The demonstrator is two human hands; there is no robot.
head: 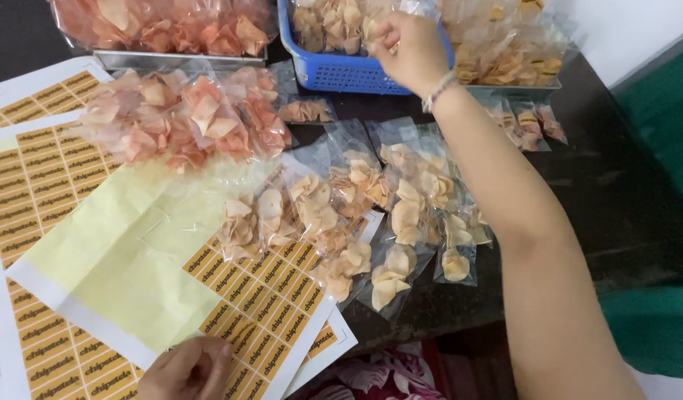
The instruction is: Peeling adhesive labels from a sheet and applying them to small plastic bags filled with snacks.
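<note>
Nearest, at the lower edge: left hand (187, 369), fingers curled and pinching at the edge of a sticker sheet (271, 307) of small orange labels; whether a label is actually lifted between the fingertips cannot be told. Over that sheet lies a pale yellow backing paper (111, 252), stripped and partly folded back. Further sticker sheets (37, 170) lie to the left, overlapping one another on the dark table (615, 192). Middle ground: a loose pile of small clear packets of chips (356, 215), pale orange and cream, spread from the top of the sticker sheet rightward to the table edge, some lying on the labels. Behind them, left of centre, a large clear bag of pinkish chips (186, 115), resting partly on the sheets. Far side: right hand (412, 52), arm stretched out across the packets, fingers closed around a clear packet at the rim of a blue plastic basket (341, 74) filled with bagged chips. Left of the basket, a metal tray (178, 59) under another bag of pinkish chips; right of it, more filled bags (512, 52) stacked near the wall.
</note>
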